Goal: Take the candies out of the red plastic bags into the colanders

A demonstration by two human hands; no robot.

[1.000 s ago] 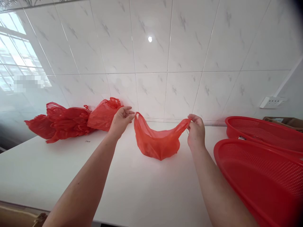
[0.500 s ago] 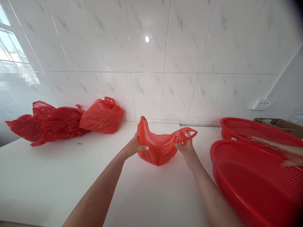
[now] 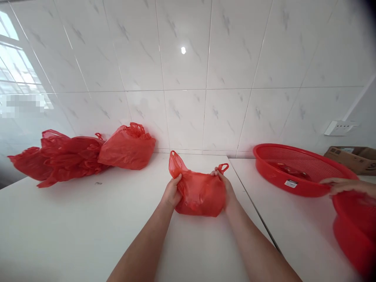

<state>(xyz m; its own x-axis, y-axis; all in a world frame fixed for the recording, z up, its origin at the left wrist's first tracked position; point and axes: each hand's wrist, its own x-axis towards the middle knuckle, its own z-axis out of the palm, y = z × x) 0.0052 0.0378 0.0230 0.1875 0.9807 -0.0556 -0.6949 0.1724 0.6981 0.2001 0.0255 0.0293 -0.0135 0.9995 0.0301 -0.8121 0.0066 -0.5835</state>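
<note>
A red plastic bag (image 3: pixel 199 196) with loop handles sits on the white table in front of me. My left hand (image 3: pixel 173 190) grips its left side, thumb on the outside near the base of the left handle. My right hand (image 3: pixel 225 187) holds the upper right edge just below the right handle, fingers curled over the rim. The left handle stands up above my hand, and the right one forms a small loop. What the bag contains, if anything, is hidden.
Several red plastic bags (image 3: pixel 79 156) lie bunched at the back left. On the right stand a red mesh basket (image 3: pixel 270 174) holding some red items and a second red basket (image 3: pixel 349 227). Another person's hand (image 3: pixel 349 186) is at the baskets. A cardboard box (image 3: pixel 352 158) sits behind.
The bag's wide-open mouth has been drawn together and its front now faces me. The near basket has moved right, away from the far one, which now shows fully with its label.
</note>
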